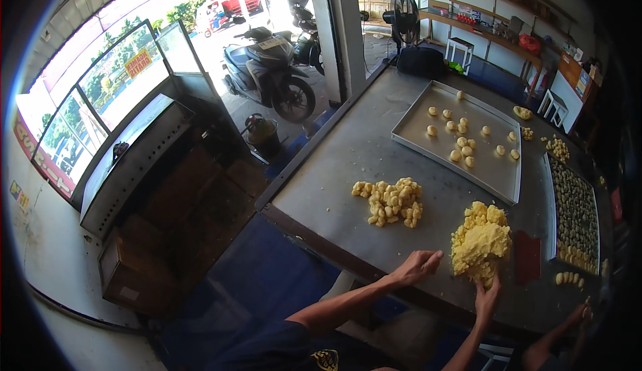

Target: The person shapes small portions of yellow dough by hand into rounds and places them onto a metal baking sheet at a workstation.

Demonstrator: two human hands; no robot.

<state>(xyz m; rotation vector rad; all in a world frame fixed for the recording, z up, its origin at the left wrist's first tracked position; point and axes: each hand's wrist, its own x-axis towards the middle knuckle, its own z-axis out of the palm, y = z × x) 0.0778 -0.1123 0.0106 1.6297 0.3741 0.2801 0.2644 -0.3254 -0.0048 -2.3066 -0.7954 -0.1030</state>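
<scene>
A mound of crumbly yellow mash (480,240) lies near the front edge of the metal-topped table. My right hand (488,299) is at its near side, thumb and fingers closing on the mash, the fingertips partly buried. Just left of the mound, my left hand (421,267) is raised above the table edge with fingers curled in. Whatever it may hold is hidden. Beyond my left hand sits a heap of pale yellow dough pieces (389,202). A flat dark red piece (527,259) lies right of the mash.
A large shallow tray (438,159) with scattered round dough balls stands farther back. At right, another tray (575,214) holds dense rows of small pieces. A co-worker's hand (579,316) is at the lower right, near several small dough pieces (569,279). A motorbike (271,70) stands outside.
</scene>
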